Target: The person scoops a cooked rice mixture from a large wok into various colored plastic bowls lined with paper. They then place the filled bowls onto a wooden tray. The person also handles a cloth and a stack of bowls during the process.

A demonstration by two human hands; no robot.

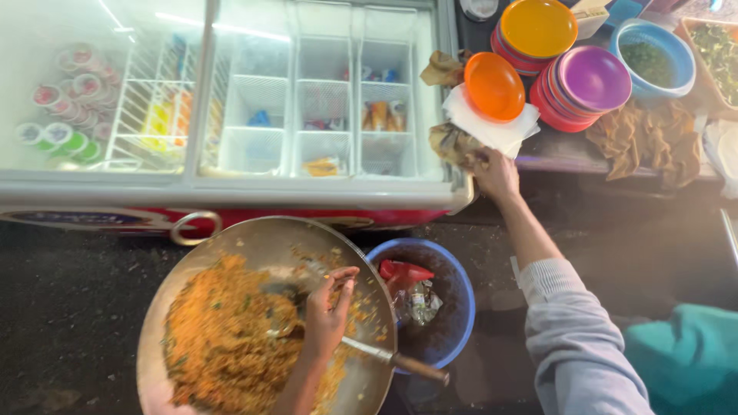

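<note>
Fried rice (223, 338), orange and flecked with green, is heaped in the big steel wok (254, 238), and the left hand (327, 311) is right in it, fingers (344, 278) curled shut around the ladle (369, 353), whose wooden-tipped handle sticks out past the wok's rim below and to the right of that hand. The ladle's bowl sits buried in the rice just left of the fingers.

Over to the right hand (496, 175), stretched up and away in a grey sleeve (573, 338): its fingers are pinched closed on a crumpled brown cloth (455, 144) at the corner of the chest freezer (231, 196). Just above those fingers lies a white paper napkin (503, 132) with an orange plate (494, 86) tilted on it. Further up and right stand stacks of plates, a yellow-orange plate (538, 27) on top of one, a purple plate (594, 77) on the other, and a blue basket of chopped greens (653, 58) beyond on the dark surface (553, 150).

Between the two hands, on the ground beside the wok, a blue bucket (457, 307) holds wrappers and scraps. Left of the right hand, the freezer's glass lid shows wire baskets and ice-cream cups inside.
</note>
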